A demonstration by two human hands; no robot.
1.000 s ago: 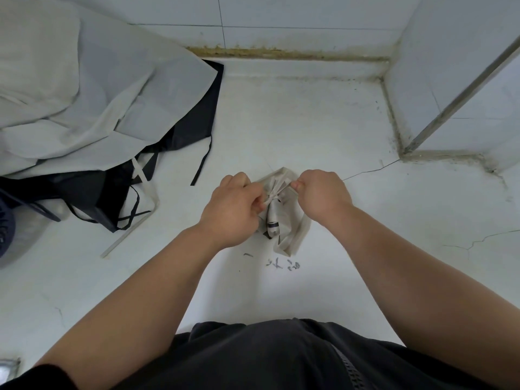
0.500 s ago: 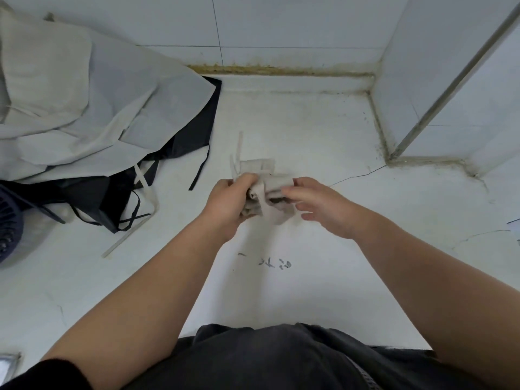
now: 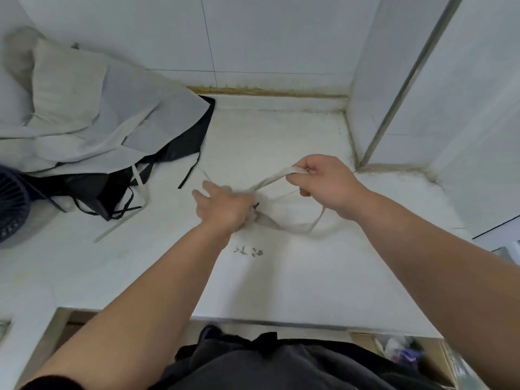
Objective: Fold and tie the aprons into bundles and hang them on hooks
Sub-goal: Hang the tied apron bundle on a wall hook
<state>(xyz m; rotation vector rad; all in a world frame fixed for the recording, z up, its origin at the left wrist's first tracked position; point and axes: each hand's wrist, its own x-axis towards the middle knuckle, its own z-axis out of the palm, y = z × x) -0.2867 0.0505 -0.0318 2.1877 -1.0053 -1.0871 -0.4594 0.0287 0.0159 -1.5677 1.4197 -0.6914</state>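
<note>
Left hand [image 3: 225,209]: fingers curl round bundle [image 3: 263,219], mid-table.
Right hand [image 3: 323,181]: fingers pinch strap [image 3: 274,179], near side wall [image 3: 377,80].
Table [image 3: 281,282]: wide top from hands to front edge; pile [image 3: 92,128] left.

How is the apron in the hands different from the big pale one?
The held apron is scrunched small under the left hand; the big apron lies spread, untouched. The right hand lifts the held apron's strap; the big apron's strap lies flat. Both are pale cloth.
</note>
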